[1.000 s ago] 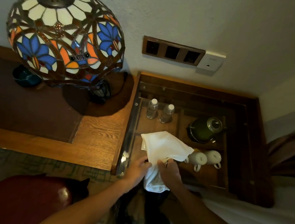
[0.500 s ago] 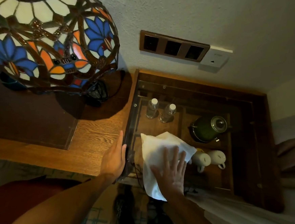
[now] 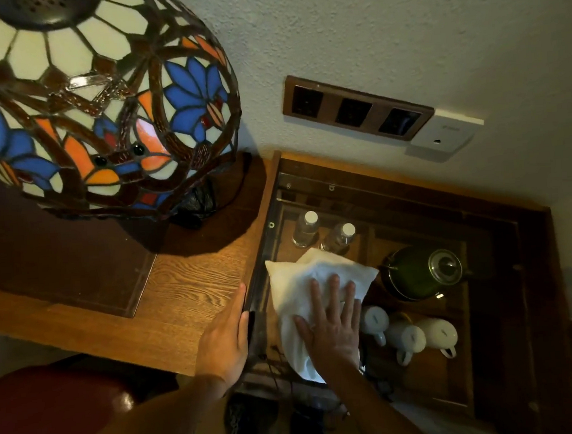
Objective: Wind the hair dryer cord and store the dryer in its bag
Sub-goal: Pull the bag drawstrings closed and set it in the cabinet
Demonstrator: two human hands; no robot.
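Since a second ago the left hand (image 3: pixel 226 341) has been taken off the bag and laid flat against the right edge of the tabletop (image 3: pixel 194 292), its grip released and empty; the white bag (image 3: pixel 303 284) has been set down on the glass top of the cabinet (image 3: pixel 510 302), near its left front corner, and is pressed under the right hand (image 3: pixel 330 323), fingers spread, nothing grasped; the dryer is presumably inside, though it cannot be seen; storing is judged essentially done, with a dark cord (image 3: pixel 272 365) possibly dangling at the front edge.
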